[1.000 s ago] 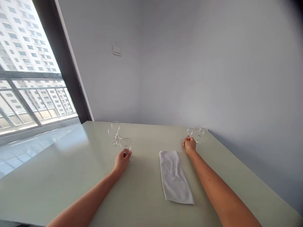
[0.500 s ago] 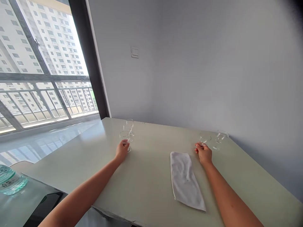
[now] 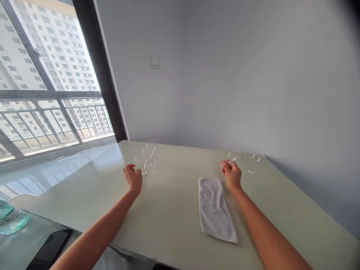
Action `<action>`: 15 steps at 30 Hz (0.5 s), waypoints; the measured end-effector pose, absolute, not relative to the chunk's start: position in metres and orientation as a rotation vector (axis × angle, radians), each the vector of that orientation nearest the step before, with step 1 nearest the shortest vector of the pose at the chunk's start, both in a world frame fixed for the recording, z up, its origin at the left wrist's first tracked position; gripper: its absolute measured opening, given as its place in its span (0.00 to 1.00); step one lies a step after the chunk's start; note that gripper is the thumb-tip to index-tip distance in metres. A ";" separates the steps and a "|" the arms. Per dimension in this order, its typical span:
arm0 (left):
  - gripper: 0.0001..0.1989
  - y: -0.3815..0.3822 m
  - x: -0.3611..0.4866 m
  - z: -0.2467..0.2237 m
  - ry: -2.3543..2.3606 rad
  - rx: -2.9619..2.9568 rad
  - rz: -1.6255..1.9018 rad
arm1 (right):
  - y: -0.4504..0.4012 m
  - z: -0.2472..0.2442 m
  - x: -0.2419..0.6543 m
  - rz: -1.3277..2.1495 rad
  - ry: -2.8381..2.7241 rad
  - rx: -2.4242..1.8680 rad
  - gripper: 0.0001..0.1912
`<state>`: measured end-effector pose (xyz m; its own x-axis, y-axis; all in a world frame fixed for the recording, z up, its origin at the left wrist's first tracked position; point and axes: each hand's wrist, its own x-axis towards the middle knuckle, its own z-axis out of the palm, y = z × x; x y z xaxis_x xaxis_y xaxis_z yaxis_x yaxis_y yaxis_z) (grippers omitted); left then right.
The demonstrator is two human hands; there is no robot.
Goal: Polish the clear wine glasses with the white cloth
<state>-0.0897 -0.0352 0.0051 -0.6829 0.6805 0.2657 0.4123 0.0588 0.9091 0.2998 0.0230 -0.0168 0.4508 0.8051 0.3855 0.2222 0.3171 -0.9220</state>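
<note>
My left hand (image 3: 134, 178) is just left of the nearest stemmed glass (image 3: 145, 173), empty and with its fingers loosely apart. Behind that glass stand two more, a middle glass (image 3: 150, 164) and a back glass (image 3: 151, 145), in a short row. On the other side of the table, my right hand (image 3: 233, 176) pinches a clear stemmed glass (image 3: 235, 154) low on its stem, tilting it a little; the fingers partly hide the stem. To its right a similar glass (image 3: 255, 160) stands upright. A folded white cloth (image 3: 216, 210) lies in front of my right hand.
The pale tabletop (image 3: 168, 210) meets grey walls at the back and right. At the lower left, a lower glass-like surface holds a black phone (image 3: 50, 247) and a greenish clear bottle (image 3: 14, 221). A large window (image 3: 53, 93) is on the left.
My left hand has let go of the nearest glass in the left row and drawn away to the left. The glass in my right hand now shows higher, above the fingers.
</note>
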 end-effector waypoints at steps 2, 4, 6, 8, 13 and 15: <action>0.15 -0.044 -0.070 0.015 1.993 1.223 1.642 | 0.012 -0.005 0.276 0.553 -1.142 -1.182 0.22; 0.12 -0.051 -0.042 0.022 1.820 1.366 1.518 | -0.005 0.003 0.248 0.627 -1.225 -1.143 0.23; 0.12 -0.060 -0.009 0.024 1.667 1.471 1.382 | -0.026 0.008 0.218 0.765 -1.359 -1.072 0.24; 0.17 -0.071 0.020 0.024 1.439 1.528 1.228 | -0.047 0.009 0.193 0.892 -1.493 -1.004 0.27; 0.16 -0.093 0.049 0.019 1.002 1.453 1.126 | -0.079 0.010 0.169 0.973 -1.809 -1.002 0.25; 0.16 -0.093 0.039 0.014 1.070 1.453 1.163 | -0.080 0.013 0.170 1.059 -1.832 -0.991 0.25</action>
